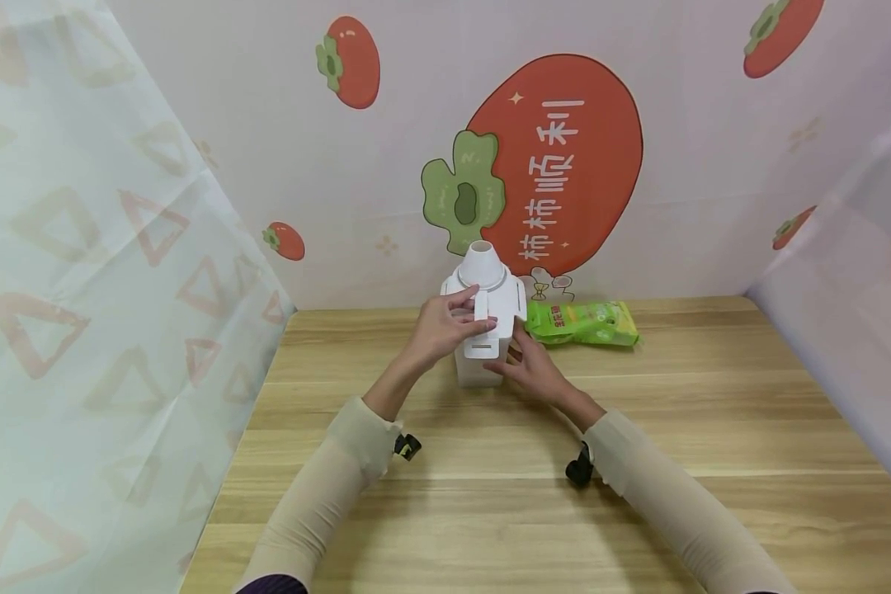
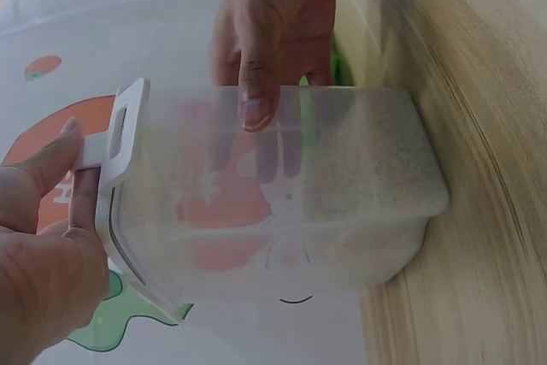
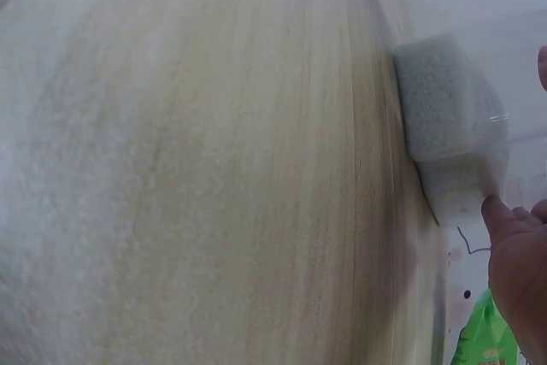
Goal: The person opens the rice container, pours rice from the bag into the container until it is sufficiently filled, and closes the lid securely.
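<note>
Beige sleeves [image 1: 308, 499] reach over the wooden bench [image 1: 490, 520] to two busy hands: the left hand [image 1: 440, 327] pinches a white handle [image 2: 92, 150] up top, while the right hand [image 1: 538, 371] grips the right side lower down, thumb in front, fingers behind. Straight ahead between them, equally near both, the translucent container [image 1: 478, 374] stands upright on the bench, long axis vertical, conical spout [image 1: 481, 266] uppermost, pale grains [image 2: 367, 168] at the bottom. Just to its right lies a green packet [image 1: 582, 323]; beyond is a persimmon-printed backdrop [image 1: 579, 181].
</note>
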`<action>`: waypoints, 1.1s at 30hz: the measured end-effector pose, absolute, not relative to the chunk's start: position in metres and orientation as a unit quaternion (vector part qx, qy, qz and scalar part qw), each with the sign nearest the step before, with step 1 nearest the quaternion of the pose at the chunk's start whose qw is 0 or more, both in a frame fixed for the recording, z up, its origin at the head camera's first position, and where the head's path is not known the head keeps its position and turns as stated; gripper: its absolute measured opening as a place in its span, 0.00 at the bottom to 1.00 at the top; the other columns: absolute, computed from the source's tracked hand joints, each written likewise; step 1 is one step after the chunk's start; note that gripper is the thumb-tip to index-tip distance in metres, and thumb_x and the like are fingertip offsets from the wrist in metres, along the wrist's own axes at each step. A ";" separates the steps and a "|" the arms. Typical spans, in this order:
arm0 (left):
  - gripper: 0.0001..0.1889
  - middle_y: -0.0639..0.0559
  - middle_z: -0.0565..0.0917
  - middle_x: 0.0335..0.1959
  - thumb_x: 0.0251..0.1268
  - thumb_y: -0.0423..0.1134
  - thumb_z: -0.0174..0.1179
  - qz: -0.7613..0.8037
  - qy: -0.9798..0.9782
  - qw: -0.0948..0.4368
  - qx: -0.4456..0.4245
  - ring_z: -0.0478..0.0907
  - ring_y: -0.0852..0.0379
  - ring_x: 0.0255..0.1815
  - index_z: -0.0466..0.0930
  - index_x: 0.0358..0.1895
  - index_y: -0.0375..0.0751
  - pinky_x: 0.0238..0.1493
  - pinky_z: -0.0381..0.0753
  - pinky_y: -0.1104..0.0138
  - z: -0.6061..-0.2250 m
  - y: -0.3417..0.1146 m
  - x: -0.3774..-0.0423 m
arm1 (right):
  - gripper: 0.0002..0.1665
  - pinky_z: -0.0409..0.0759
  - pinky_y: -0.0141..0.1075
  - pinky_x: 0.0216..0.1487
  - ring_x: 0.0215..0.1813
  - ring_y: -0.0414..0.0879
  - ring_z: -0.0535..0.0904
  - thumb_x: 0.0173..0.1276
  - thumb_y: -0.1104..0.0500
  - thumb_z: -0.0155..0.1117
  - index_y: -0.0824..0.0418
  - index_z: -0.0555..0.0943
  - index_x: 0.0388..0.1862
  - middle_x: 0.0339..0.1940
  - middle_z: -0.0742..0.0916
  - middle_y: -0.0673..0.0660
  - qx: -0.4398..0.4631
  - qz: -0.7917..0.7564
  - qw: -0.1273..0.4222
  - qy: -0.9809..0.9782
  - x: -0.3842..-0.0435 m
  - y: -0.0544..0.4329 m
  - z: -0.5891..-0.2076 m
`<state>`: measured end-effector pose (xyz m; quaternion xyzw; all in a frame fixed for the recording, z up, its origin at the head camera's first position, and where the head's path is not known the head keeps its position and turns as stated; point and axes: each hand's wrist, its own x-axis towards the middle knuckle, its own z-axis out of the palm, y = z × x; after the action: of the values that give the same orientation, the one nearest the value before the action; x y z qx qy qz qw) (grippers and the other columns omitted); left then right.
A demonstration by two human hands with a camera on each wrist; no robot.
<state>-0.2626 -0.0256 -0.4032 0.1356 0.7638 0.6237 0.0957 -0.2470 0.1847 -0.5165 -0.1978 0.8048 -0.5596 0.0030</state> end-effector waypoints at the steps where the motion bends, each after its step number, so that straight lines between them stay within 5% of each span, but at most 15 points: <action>1: 0.40 0.40 0.86 0.56 0.59 0.36 0.80 0.621 0.766 0.094 0.135 0.89 0.48 0.57 0.74 0.76 0.38 0.54 0.88 0.65 -0.403 -0.026 -0.263 | 0.56 0.72 0.49 0.76 0.83 0.54 0.64 0.72 0.54 0.75 0.41 0.51 0.88 0.88 0.60 0.48 -0.197 -0.561 0.003 0.804 -0.247 0.185 -0.516; 11: 0.40 0.40 0.85 0.57 0.60 0.38 0.80 0.634 0.757 0.092 0.127 0.87 0.47 0.59 0.74 0.76 0.39 0.57 0.87 0.63 -0.401 -0.026 -0.262 | 0.60 0.71 0.52 0.77 0.84 0.52 0.62 0.72 0.54 0.75 0.36 0.46 0.89 0.89 0.56 0.45 -0.196 -0.560 0.008 0.805 -0.247 0.185 -0.515; 25: 0.40 0.39 0.86 0.56 0.60 0.36 0.79 0.633 0.758 0.091 0.131 0.88 0.47 0.58 0.73 0.76 0.37 0.53 0.88 0.66 -0.403 -0.022 -0.263 | 0.58 0.67 0.54 0.79 0.85 0.57 0.59 0.73 0.61 0.74 0.49 0.48 0.90 0.89 0.56 0.53 -0.184 -0.577 0.024 0.796 -0.236 0.179 -0.497; 33: 0.40 0.39 0.85 0.56 0.61 0.35 0.79 0.643 0.749 0.091 0.131 0.88 0.46 0.59 0.73 0.76 0.37 0.55 0.88 0.65 -0.402 -0.024 -0.265 | 0.58 0.71 0.53 0.77 0.85 0.51 0.59 0.72 0.55 0.75 0.38 0.49 0.89 0.89 0.55 0.44 -0.202 -0.558 -0.004 0.805 -0.248 0.184 -0.520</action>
<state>-0.2647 -0.0241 -0.4025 0.1307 0.7489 0.6433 0.0911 -0.2479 0.1844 -0.5196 -0.2019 0.8047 -0.5583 -0.0040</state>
